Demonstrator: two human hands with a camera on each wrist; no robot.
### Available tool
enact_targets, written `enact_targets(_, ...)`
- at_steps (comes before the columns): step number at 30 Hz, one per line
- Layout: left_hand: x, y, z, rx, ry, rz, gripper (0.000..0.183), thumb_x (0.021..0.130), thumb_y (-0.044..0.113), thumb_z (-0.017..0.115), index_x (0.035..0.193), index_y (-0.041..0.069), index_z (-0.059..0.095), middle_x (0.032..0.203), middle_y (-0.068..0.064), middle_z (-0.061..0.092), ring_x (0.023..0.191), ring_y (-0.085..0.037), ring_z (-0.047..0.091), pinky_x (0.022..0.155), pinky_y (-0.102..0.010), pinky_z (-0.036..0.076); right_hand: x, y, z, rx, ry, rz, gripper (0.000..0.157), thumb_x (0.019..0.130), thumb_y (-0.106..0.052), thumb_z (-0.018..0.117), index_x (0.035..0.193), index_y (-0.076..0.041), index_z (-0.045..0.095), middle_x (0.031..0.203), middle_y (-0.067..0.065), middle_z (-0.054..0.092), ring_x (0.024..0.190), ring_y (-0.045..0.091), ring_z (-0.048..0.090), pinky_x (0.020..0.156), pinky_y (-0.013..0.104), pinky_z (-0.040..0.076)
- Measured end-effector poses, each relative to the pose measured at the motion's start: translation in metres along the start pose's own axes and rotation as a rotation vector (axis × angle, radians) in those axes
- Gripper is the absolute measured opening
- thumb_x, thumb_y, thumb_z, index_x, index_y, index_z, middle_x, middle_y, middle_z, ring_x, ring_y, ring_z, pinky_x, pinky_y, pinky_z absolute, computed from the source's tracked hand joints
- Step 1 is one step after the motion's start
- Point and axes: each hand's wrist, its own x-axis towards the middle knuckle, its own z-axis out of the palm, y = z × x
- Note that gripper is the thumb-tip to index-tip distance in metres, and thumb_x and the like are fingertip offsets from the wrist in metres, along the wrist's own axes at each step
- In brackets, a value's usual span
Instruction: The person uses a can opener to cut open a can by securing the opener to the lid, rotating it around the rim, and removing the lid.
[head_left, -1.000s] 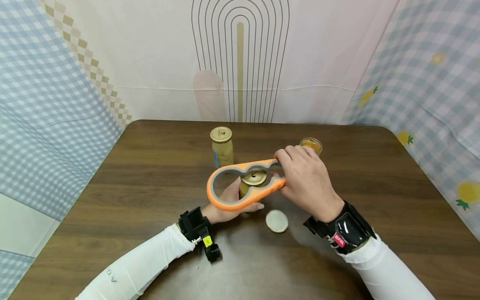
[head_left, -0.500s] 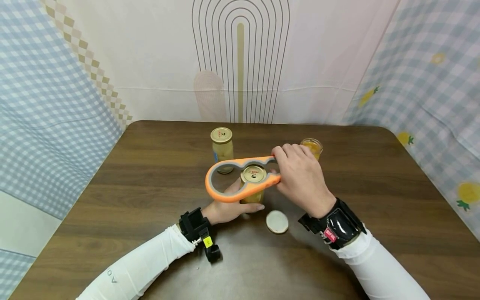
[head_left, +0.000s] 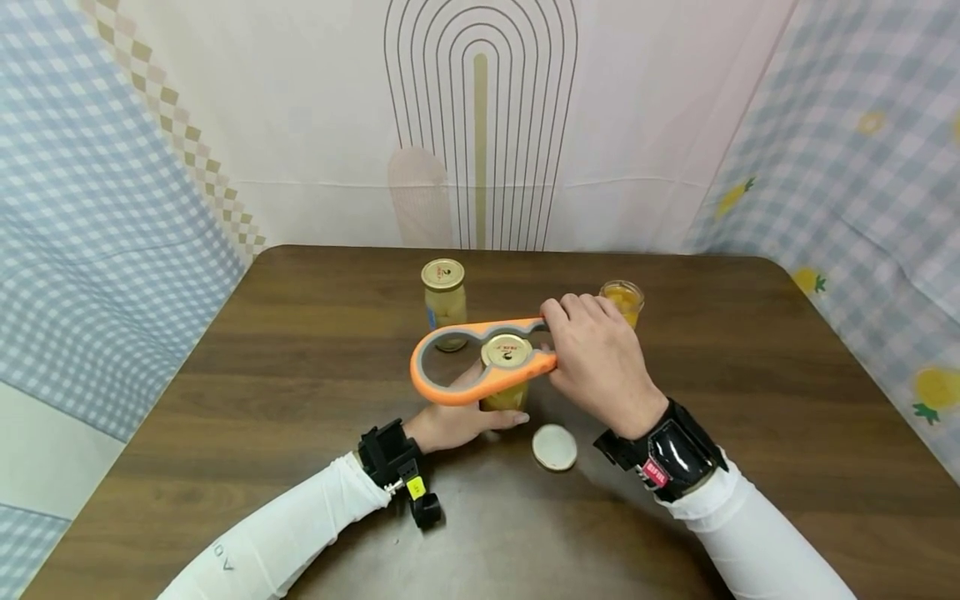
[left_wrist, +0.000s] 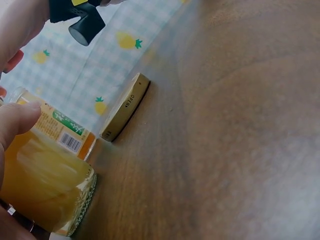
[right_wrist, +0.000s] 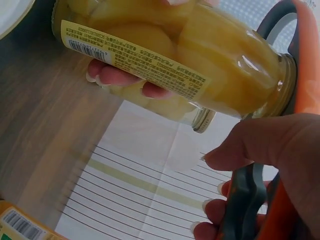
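Note:
My left hand (head_left: 453,425) grips a glass jar of yellow fruit (right_wrist: 230,65), its gold lid (head_left: 506,351) still on and facing up. In the right wrist view the left fingers wrap the jar below its label. My right hand (head_left: 603,354) holds the handle end of an orange and grey jar opener (head_left: 450,398). The opener's loop surrounds the lid, which sits in the narrower section nearer the right hand. A loose lid (head_left: 555,447) lies white inside up, just right of the left hand.
A second closed jar of pale fruit (head_left: 444,292) stands behind the opener to the left. An open jar with orange contents (head_left: 624,302) stands beyond the right hand. A brown wooden table (head_left: 300,333) lies beneath, with hanging cloths around it.
The right hand and jar opener have shifted slightly left, and the lid now shows more fully inside the loop. The left hand stays around the jar.

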Motion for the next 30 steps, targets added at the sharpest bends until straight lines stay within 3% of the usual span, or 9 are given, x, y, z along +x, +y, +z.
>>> enact_targets(5,0.002,0.003,-0.001,-0.041,-0.021,-0.011,0.08,0.082,-0.003,0.081,0.152,0.009,0.043,0.15,-0.007,0.052,0.136,-0.015,0.048,0.12,-0.03,0.035,-0.002,0.0,-0.005,-0.029,0.005,-0.014,0.03,0.07,-0.007,0.075,0.095,-0.003,0.058,0.08,0.01,0.058,0.078,0.032,0.06,0.083,0.044,0.05)
enact_targets(12,0.003,0.001,-0.001,-0.077,-0.022,-0.076,0.071,0.085,-0.001,0.079,0.148,0.01,0.047,0.137,-0.005,0.059,0.12,-0.012,0.054,0.112,-0.029,0.043,-0.003,0.0,-0.015,-0.068,-0.013,-0.028,0.031,0.064,-0.007,0.073,0.09,-0.003,0.056,0.074,0.009,0.054,0.072,0.03,0.058,0.073,0.04,0.046)
enact_targets(18,-0.001,0.003,0.0,-0.055,0.031,-0.168,0.071,0.084,0.002,0.08,0.147,0.011,0.048,0.143,-0.002,0.057,0.131,-0.016,0.053,0.116,-0.032,0.04,-0.006,-0.002,-0.023,-0.077,-0.061,-0.037,0.039,0.065,-0.016,0.082,0.088,-0.003,0.054,0.07,0.006,0.05,0.066,0.027,0.058,0.065,0.036,0.041)
enact_targets(22,-0.004,0.005,-0.001,-0.061,0.03,-0.233,0.069,0.085,0.004,0.08,0.146,0.013,0.049,0.143,-0.001,0.056,0.132,-0.016,0.052,0.116,-0.034,0.04,-0.008,-0.005,-0.026,-0.068,-0.07,-0.041,0.039,0.067,-0.016,0.082,0.088,-0.003,0.053,0.069,0.006,0.048,0.062,0.025,0.056,0.06,0.035,0.043)
enact_targets(30,-0.005,0.008,-0.001,-0.08,0.016,-0.254,0.069,0.086,0.004,0.079,0.147,0.01,0.047,0.145,-0.006,0.055,0.133,-0.019,0.053,0.115,-0.033,0.041,-0.012,-0.009,-0.03,-0.066,-0.083,-0.047,0.036,0.071,-0.018,0.081,0.087,-0.003,0.053,0.068,0.006,0.049,0.061,0.025,0.057,0.057,0.036,0.044)
